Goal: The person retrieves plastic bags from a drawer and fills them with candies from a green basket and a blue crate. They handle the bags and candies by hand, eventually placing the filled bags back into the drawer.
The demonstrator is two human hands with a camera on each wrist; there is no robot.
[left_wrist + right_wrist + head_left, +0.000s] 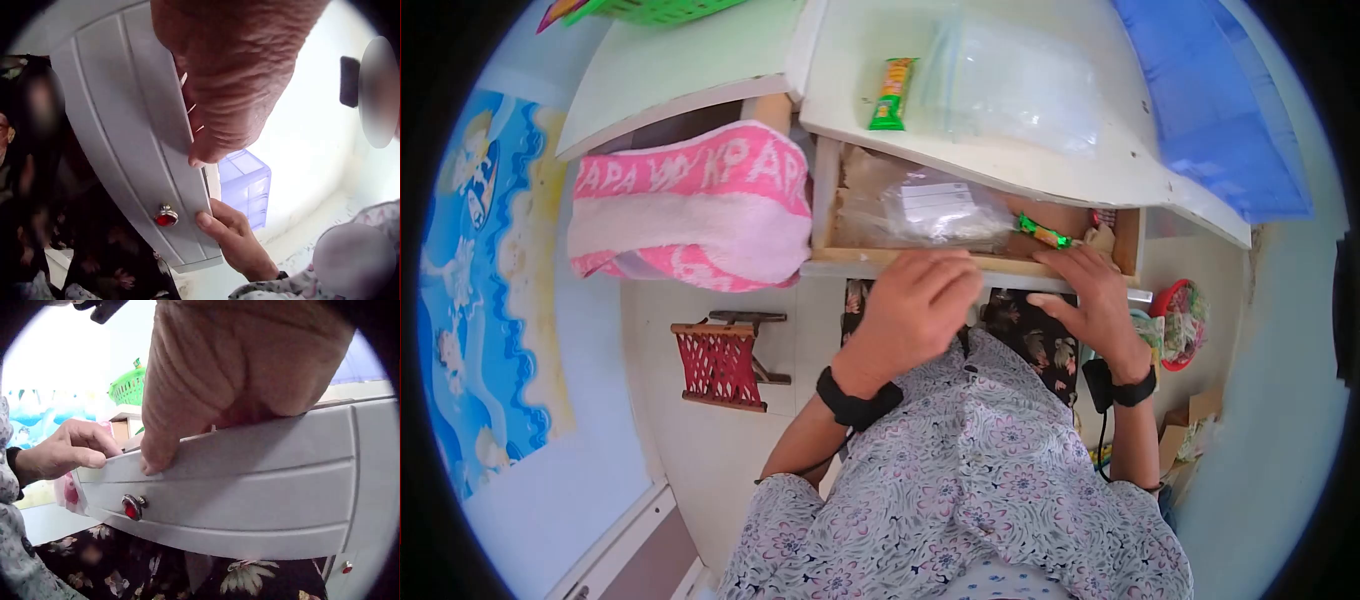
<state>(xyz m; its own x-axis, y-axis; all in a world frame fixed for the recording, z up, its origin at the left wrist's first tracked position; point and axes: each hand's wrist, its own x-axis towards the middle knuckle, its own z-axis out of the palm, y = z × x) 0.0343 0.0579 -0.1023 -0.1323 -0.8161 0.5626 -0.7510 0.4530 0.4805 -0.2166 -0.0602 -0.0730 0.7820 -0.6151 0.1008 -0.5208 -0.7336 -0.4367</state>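
A white bench (840, 70) spans the far side of the scene, its wooden-walled drawer (870, 256) pulled out toward a person in a floral shirt (990, 450). A blue plastic container (1220, 100) sits at the bench's far right, and a pink-and-white towel (690, 210) with lettering hangs just left of the drawer.

Two hands work along the drawer's near wall. The left hand (920, 310) grips the top edge near the middle, its fingers curled over it; the right hand (1095, 300) grips the same edge farther right, fingers bent over the top and thumb against the white front (262, 469).

On the bench, beyond the drawer, lie clear plastic sheeting (1030, 90) and, to its left, a green-and-orange packet (892, 95). Inside the drawer, a clear plastic bag (960, 228) with a white label (935, 200) takes up the middle; a smaller green packet (1043, 232) lies to its right, just beyond the right hand.

A red-and-wood folding stand (720, 365) rests on the floor at near left, and a red basket (1168, 300) is at right. Smallest of all, a red-centered knob (132, 507) marks the drawer's front.
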